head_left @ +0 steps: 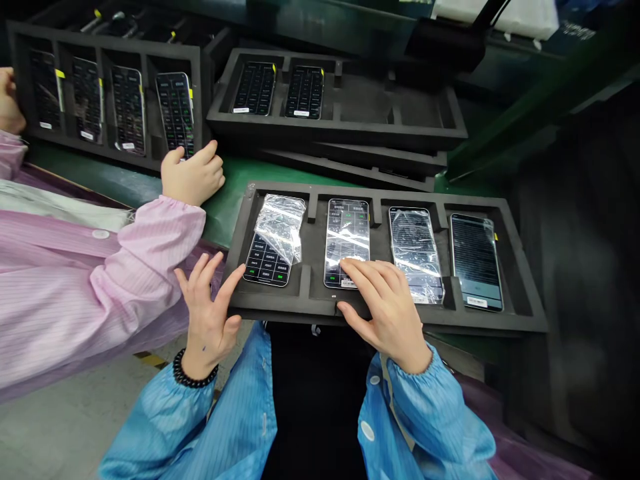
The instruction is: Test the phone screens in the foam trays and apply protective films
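Black-screened and showing rows of small buttons, the touched phone (340,227) lies in the second compartment from the left of a foam tray (280,307). The right hand (387,310) rests over its lower end, fingers close together with tips on the screen, thumb apart at the tray's near edge. The left hand (207,310) has its fingers spread apart, index tip by the tray's left end; whether it touches the leftmost phone (267,259), partly under crumpled clear film (280,223), cannot be told. Rightward lie a film-covered phone (414,243) and a fourth phone (475,257). Beyond, on the green surface (220,210), stand stacked trays (345,127); leftward, a co-worker's hand (195,175) touches a phone in a tilted tray (200,107).
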A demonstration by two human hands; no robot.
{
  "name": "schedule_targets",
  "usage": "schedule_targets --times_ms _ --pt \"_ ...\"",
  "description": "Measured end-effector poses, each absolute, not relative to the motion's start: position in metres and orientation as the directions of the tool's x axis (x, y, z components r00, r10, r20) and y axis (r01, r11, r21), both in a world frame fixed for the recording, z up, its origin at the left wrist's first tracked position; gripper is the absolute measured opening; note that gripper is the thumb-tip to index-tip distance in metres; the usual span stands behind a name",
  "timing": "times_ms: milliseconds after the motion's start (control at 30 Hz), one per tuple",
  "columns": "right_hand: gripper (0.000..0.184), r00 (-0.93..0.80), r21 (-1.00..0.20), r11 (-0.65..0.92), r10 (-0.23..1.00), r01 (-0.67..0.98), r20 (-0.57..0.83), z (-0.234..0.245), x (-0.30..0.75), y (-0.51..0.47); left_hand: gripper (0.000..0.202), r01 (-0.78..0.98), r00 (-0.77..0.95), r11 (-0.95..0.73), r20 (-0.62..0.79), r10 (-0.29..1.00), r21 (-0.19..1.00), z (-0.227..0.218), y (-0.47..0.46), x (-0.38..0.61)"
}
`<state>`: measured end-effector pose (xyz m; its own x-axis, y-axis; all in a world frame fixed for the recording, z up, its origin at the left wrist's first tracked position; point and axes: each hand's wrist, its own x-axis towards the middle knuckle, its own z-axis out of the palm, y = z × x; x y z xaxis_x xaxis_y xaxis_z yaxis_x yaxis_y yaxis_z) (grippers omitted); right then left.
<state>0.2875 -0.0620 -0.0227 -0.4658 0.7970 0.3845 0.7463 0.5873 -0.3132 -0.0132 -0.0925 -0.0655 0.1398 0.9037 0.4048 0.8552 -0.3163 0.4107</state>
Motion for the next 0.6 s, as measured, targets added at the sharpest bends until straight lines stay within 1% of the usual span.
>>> schedule_targets --times_ms 67,133,200,233,300,400,500,600 --pt "0.038 -0.441 -0.391 0.586 0.802 0.710 0.403 -0.021 0.291 -0.064 0.067 0.845 0.133 -0.310 0.390 0.911 0.437 -0.063 -0.091 -0.011" --pt "0.026 -0.387 -0.488 0.560 0.823 0.669 0.415 -0.017 0.298 -0.067 0.067 0.836 0.134 -0.293 0.346 0.929 0.463 -0.058 -0.088 -0.008" --pt "0.023 -0.310 -0.543 0.509 0.854 0.668 0.419 -0.013 0.306 -0.067 0.067 0.827 0.141 -0.288 0.319 0.937 0.483 -0.053 -0.084 -0.005" --pt "0.023 -0.269 -0.546 0.477 0.867 0.688 0.419 -0.012 0.310 -0.066 0.067 0.821 0.149 -0.296 0.317 0.936 0.488 -0.050 -0.080 -0.002" --pt "0.023 -0.198 -0.514 0.407 0.889 0.755 0.413 -0.010 0.317 -0.061 0.069 0.811 0.170 -0.330 0.346 0.923 0.483 -0.045 -0.070 0.003" --pt "0.025 -0.149 -0.423 0.311 0.915 0.851 0.374 -0.011 0.319 -0.049 0.069 0.816 0.208 -0.362 0.355 0.911 0.451 -0.037 -0.050 0.013" --pt "0.034 -0.173 -0.314 0.265 0.941 0.912 0.290 -0.015 0.313 -0.039 0.065 0.838 0.219 -0.351 0.332 0.917 0.418 -0.031 -0.030 0.025" --pt "0.041 -0.217 -0.226 0.264 0.952 0.938 0.214 -0.017 0.308 -0.035 0.064 0.861 0.234 -0.331 0.277 0.932 0.386 -0.032 -0.019 0.034"
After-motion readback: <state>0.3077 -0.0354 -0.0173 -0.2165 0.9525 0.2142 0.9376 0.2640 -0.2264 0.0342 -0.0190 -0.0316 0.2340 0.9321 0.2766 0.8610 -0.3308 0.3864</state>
